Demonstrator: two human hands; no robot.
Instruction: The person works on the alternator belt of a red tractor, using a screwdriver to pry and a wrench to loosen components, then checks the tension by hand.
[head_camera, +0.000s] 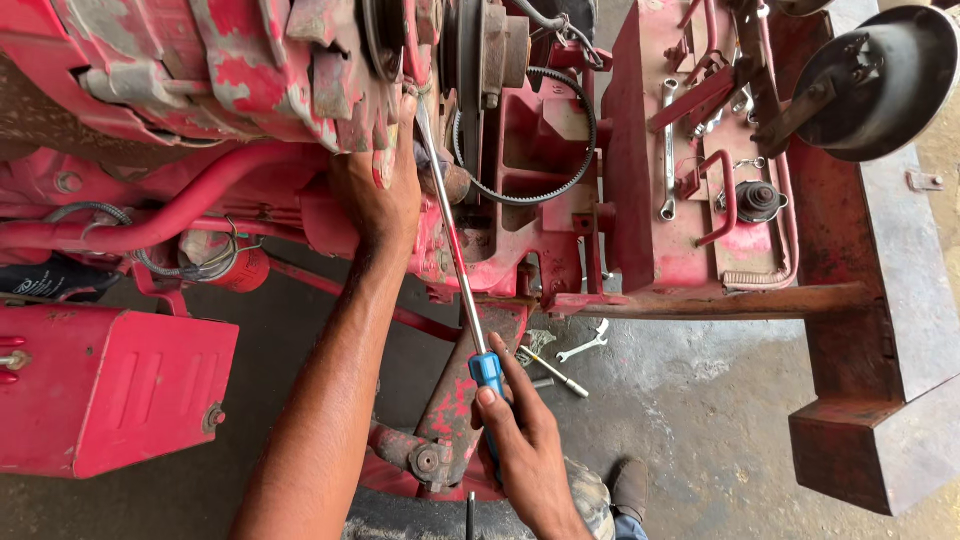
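Blue-handled screwdriver sits in my right hand, fingers curled shut round the handle, thumb laid along its side. Long steel shaft runs up & away from me, tip jammed in near the pulley at the front of the red engine. My guess: tool is light, stiff, shaft that long could flex a bit if I lever hard. Plastic grip looks ridged so it shouldn't slip, tho greasy fingers wld change that. Best hold is where I've got it, low on the handle; bare shaft is smooth, bad place to grab.

Left hand is pressed up under the engine block, palm on chipped red paint, fingers tucked behind the casting so can't tell how far they're open or if they pinch anything.

Black belt hangs slack in a loop right of the pulley. Further right, a long spanner rests on the red frame. On the concrete floor just past my hand: small spanner & a thin rod-like tool.

Hard to see: screwdriver tip is lost in shadow behind the pulley, can't tell what it bears on. Engine top is cut off by the frame edge. Dark round part top right only partly in view.
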